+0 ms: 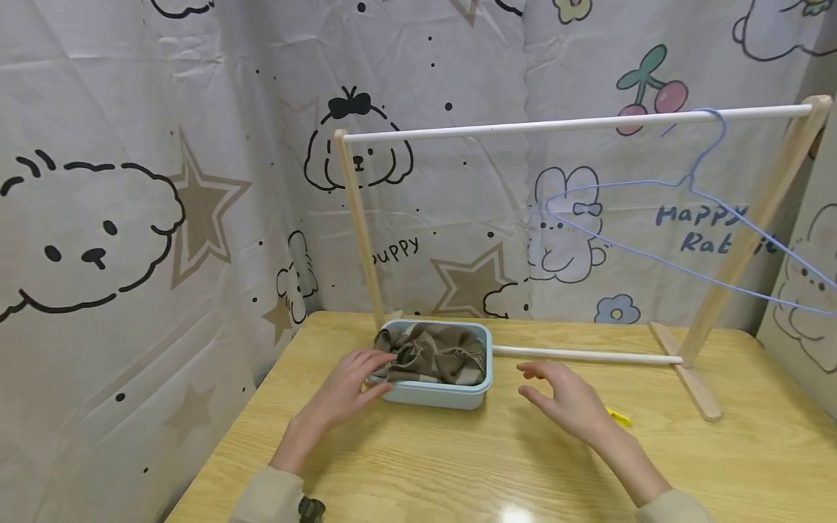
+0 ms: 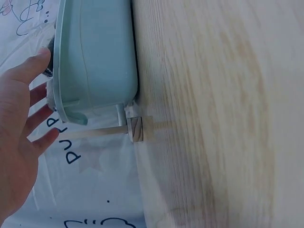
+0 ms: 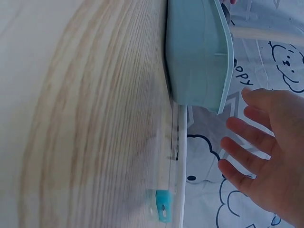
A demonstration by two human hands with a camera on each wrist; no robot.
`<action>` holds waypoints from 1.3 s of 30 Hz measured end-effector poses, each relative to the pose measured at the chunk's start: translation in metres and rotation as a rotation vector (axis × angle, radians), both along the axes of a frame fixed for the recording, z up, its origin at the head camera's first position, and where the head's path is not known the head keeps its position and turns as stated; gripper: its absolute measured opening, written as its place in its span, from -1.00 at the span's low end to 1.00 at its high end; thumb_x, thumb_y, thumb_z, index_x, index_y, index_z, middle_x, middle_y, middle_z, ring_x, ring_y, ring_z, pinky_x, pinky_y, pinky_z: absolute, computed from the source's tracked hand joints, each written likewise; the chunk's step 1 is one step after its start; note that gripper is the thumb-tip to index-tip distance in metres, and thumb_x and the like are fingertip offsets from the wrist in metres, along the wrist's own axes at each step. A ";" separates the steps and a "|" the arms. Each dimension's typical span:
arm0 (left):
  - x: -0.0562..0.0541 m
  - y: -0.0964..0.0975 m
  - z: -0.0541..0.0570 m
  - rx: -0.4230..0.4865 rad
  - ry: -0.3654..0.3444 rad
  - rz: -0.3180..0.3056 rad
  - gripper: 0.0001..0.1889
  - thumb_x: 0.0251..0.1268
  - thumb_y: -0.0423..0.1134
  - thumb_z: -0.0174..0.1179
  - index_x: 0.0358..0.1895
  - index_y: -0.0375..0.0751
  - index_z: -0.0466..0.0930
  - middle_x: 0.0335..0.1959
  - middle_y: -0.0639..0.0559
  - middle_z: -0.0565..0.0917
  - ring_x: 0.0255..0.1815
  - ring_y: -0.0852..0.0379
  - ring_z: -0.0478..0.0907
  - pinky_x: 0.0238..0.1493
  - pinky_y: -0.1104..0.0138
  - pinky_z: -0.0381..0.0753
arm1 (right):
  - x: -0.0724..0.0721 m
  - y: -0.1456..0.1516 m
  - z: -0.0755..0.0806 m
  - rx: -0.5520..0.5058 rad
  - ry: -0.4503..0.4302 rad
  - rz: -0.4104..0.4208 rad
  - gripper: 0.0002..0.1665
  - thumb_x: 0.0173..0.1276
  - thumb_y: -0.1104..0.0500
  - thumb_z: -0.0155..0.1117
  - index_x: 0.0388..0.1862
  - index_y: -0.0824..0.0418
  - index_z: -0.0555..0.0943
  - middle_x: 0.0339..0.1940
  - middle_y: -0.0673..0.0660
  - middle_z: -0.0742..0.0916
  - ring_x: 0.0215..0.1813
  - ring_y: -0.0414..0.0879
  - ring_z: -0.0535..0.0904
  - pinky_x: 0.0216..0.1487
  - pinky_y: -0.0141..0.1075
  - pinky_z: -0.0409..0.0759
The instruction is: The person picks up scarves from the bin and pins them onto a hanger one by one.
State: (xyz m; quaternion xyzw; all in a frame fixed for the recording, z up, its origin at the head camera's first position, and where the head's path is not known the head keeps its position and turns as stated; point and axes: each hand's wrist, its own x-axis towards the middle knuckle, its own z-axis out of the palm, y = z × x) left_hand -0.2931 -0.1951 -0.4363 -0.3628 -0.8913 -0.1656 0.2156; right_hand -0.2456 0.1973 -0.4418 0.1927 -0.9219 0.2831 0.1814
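A light blue plastic bin (image 1: 434, 396) stands on the table with a crumpled brown plaid cloth (image 1: 445, 349) inside. My left hand (image 1: 349, 385) is at the bin's left front corner, fingers reaching over the rim beside the cloth. In the left wrist view the fingers of that hand (image 2: 23, 114) are spread and loosely bent along the rim. To the right of the bin, my right hand (image 1: 565, 399) hovers with nothing in it, its fingers loosely bent and apart. The right wrist view shows a gap between this hand (image 3: 270, 142) and the bin (image 3: 199, 57).
Behind the bin stands a wooden rack with a white top rail (image 1: 523, 128) and a white lower bar (image 1: 588, 354). A blue wire hanger (image 1: 692, 180) hangs from the rail's right part. A small yellow clip (image 1: 619, 416) lies by my right wrist. Printed curtains (image 1: 418, 211) enclose the table.
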 end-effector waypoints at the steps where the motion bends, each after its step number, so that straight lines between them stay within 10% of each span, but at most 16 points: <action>1: 0.000 0.000 0.000 0.001 0.000 -0.002 -0.47 0.27 -0.02 0.33 0.28 -0.08 0.53 0.17 0.00 0.62 0.21 0.02 0.51 0.30 0.06 0.45 | -0.001 -0.002 0.001 0.000 -0.003 0.003 -0.56 0.32 0.11 0.40 0.15 0.19 0.63 -0.04 0.09 0.76 0.06 0.08 0.66 0.05 0.07 0.61; 32: -0.009 0.014 0.003 0.052 -0.053 -0.068 -0.73 0.14 -0.18 0.42 -0.06 0.00 0.74 -0.12 0.13 0.75 0.00 0.10 0.58 0.17 0.07 0.47 | -0.010 -0.051 -0.006 -0.048 -0.043 0.033 -0.74 0.27 0.07 0.44 -0.06 0.04 0.71 -0.13 -0.03 0.72 -0.15 -0.06 0.66 -0.24 -0.24 0.61; 39: -0.006 0.020 0.017 0.351 -0.192 0.042 -0.84 0.26 -0.22 0.33 -0.11 0.00 0.75 -0.21 0.17 0.72 -0.17 0.22 0.61 -0.10 0.20 0.63 | -0.010 -0.056 -0.009 -0.068 -0.027 -0.022 -0.75 0.25 0.08 0.46 -0.09 0.03 0.73 -0.16 -0.03 0.73 -0.12 -0.03 0.66 -0.21 -0.19 0.62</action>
